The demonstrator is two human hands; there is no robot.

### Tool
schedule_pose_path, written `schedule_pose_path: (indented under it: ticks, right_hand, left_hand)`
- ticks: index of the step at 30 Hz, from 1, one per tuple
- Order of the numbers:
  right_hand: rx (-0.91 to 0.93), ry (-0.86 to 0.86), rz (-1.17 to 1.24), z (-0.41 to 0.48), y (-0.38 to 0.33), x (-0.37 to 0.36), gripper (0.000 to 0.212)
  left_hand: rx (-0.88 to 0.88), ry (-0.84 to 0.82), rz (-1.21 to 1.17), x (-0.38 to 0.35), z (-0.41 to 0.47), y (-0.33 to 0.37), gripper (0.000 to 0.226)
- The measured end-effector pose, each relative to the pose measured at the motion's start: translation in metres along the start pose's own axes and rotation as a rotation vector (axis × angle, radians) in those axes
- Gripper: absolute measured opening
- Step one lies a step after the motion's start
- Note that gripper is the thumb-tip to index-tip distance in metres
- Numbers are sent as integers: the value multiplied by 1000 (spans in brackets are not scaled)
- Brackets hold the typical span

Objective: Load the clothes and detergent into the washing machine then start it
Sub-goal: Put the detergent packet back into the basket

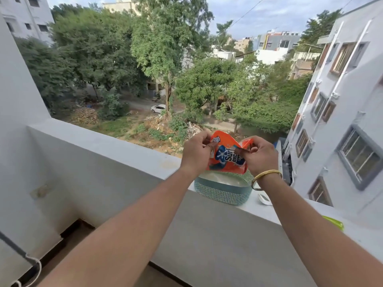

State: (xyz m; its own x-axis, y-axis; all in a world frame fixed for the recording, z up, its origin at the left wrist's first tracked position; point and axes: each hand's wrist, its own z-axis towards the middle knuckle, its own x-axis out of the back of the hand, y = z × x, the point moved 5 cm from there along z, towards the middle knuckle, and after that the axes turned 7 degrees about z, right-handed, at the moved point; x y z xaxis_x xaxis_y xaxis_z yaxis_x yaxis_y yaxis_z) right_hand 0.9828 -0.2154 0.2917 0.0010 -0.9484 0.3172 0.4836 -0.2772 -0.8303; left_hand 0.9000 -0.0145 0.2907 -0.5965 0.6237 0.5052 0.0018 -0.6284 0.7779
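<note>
Trees (165, 48) fill the upper centre of the frame. A pale multi-storey building (352, 100) runs down the right edge, and 1 white car (158, 108) sits on the road below, centre.

Grey balcony parapet (124, 146) crosses from mid left to lower right.

Teal woven basket (221, 191) stands on the parapet top, right of centre.

Orange detergent pouch (224, 156) is upright just above the basket. Its lower edge meets the rim; cannot tell whether it rests inside.

Left hand (194, 154): fingers curled, pinching the pouch's upper left edge.

Right hand (259, 156): fingers curled, pinching the upper right edge, top of pouch spread between the 2 hands.

Gold bangle (266, 176) on the right wrist.

Small white object (264, 198) lies on the parapet just right of the basket, and a green item (333, 222) lies further right, partly hidden by the forearm.
</note>
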Motion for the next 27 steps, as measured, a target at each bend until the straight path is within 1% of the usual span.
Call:
schedule_pose_path:
  ticks: [1,2,4,5,7,10,12,15,20,22,24,25,27]
  right_hand:
    - [1,-22,-72,2,9,-2,17]
    - [-11,-54,-149,1,19,-5,17]
    - [-71,-146,-291,-3,40,-14,19]
    - [-95,-202,-365,-6,48,-20,23]
    - [-109,-289,-475,-9,56,-26,29]
    - [-109,-421,-523,-9,51,-30,25]
    - [-92,-485,-533,-11,45,-31,22]
    - [-49,-487,-537,-14,36,-30,24]
    - [32,-463,-542,-15,10,-31,44]
    - [61,-464,-547,-17,-7,-36,51]
    - [115,-455,-550,-21,-28,-45,58]
    - [139,-458,-546,-24,-36,-51,58]
    - [196,-487,-519,-38,-61,-75,46]
  left_hand:
    - [-7,-44,89,-9,4,-5,33]
    - [-2,-98,188,-17,5,-11,34]
    - [2,-201,385,-28,1,-24,21]
    - [-5,-236,456,-33,-2,-29,14]
    - [-37,-251,541,-38,-7,-34,14]
    - [-98,-236,592,-40,-9,-27,14]
    - [-121,-250,603,-40,-9,-22,7]
    - [-95,-290,586,-38,-12,-22,8]
    - [-56,-316,473,-25,-26,-28,38]
    - [-21,-287,400,-11,-34,-36,42]
    - [10,-233,316,9,-43,-46,38]
    - [22,-199,272,19,-48,-51,33]
    - [84,-125,195,51,-65,-66,21]
